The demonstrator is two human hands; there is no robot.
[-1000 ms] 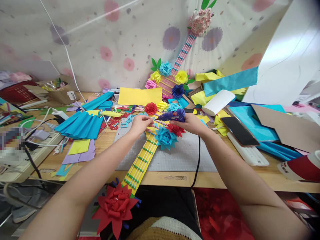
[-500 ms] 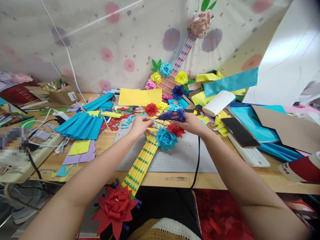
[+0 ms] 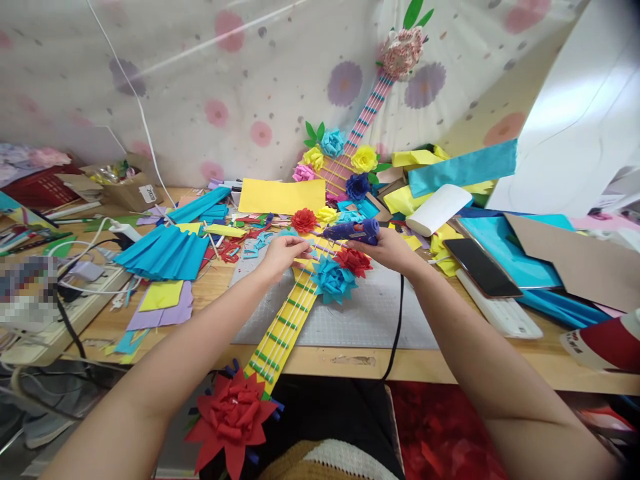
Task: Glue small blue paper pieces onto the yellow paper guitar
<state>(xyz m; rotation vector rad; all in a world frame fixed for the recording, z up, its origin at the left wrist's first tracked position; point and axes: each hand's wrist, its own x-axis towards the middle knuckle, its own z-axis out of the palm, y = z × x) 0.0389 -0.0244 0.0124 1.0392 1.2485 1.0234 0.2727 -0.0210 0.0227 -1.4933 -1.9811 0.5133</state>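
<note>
My right hand is wrapped round a dark blue glue gun, its nozzle pointing left. Across from the nozzle, my left hand is pinched closed above the yellow paper guitar; what sits between its fingertips, if anything, is too small to make out. The guitar lies slanted toward me, with white strings and green frets. On its body are a light blue paper flower and a red paper flower, below the glue gun. A large red paper flower covers the head end, past the table edge.
A grey cutting mat lies under the guitar. At the back leans a pink paper guitar. Blue pleated paper and scraps are at left; a phone and paper cup are at right. The glue gun's black cord hangs over the edge.
The glue gun and my right hand have shifted slightly to the right, away from my left fingertips. My left hand stays pinched in nearly the same spot. The view has moved a little.
</note>
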